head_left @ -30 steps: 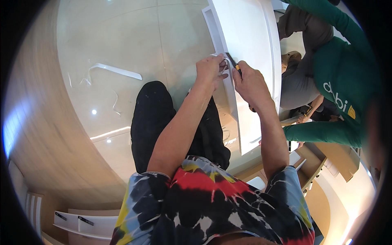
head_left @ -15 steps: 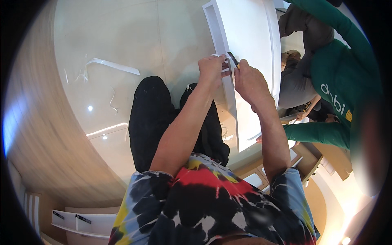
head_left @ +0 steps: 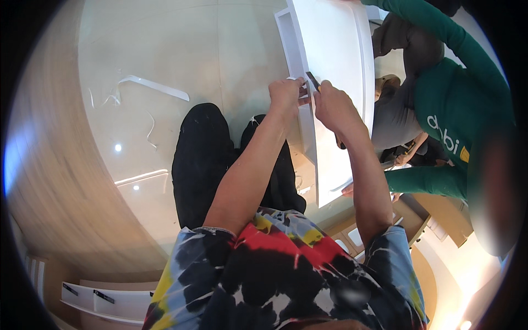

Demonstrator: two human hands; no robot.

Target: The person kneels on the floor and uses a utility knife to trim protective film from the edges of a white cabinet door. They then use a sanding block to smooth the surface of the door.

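Glossy floor — panel (head_left: 335,66) lengthwise, hands (head_left: 308,99) gripping.

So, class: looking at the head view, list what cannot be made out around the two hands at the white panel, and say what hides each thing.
- Small dark tool: too small to identify; the right hand covers its lower end.
- What the left hand pinches: hidden by its fingers.
- White panel: top cut off by the frame edge.
- Far side of the panel: hidden behind a co-worker's green sleeve.

strips (head_left: 154,87) on floor (head_left: 137,49), left of panel (head_left: 335,49)
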